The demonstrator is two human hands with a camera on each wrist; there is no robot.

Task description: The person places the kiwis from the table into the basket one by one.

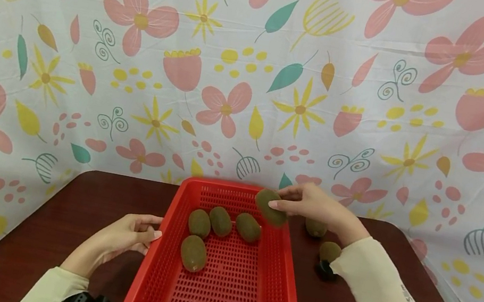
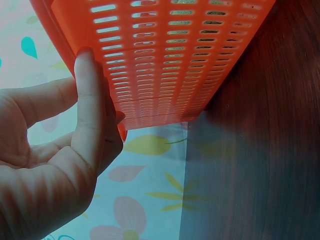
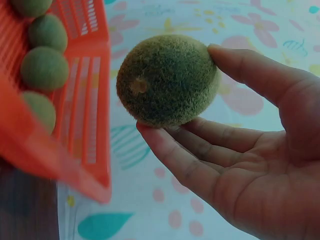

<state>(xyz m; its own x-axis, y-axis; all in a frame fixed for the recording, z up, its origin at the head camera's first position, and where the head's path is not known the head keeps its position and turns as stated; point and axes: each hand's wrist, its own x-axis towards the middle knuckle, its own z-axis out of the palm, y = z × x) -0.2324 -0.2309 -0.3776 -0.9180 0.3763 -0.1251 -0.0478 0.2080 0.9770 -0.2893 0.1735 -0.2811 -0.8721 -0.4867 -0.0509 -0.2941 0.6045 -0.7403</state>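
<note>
A fuzzy brown kiwi (image 3: 167, 82) is pinched between the thumb and fingers of my right hand (image 1: 310, 206), over the right rim of a red plastic basket (image 1: 290, 289). Inside the basket, toward the back and left, lie several kiwis, among them one at the front (image 1: 193, 253) and one near the back right (image 1: 248, 227). My left hand (image 1: 129, 239) touches the basket's left side from outside. In the left wrist view, its fingers (image 2: 90, 105) rest along the rim and slotted wall, and nothing is held in the palm.
To the right of the basket, a kiwi (image 1: 316, 228) and another kiwi (image 1: 329, 253) lie on the dark wood table (image 1: 117, 194), partly covered by the right arm. A flower-patterned cloth (image 1: 238, 64) hangs behind the table. Both wrists carry dark camera straps.
</note>
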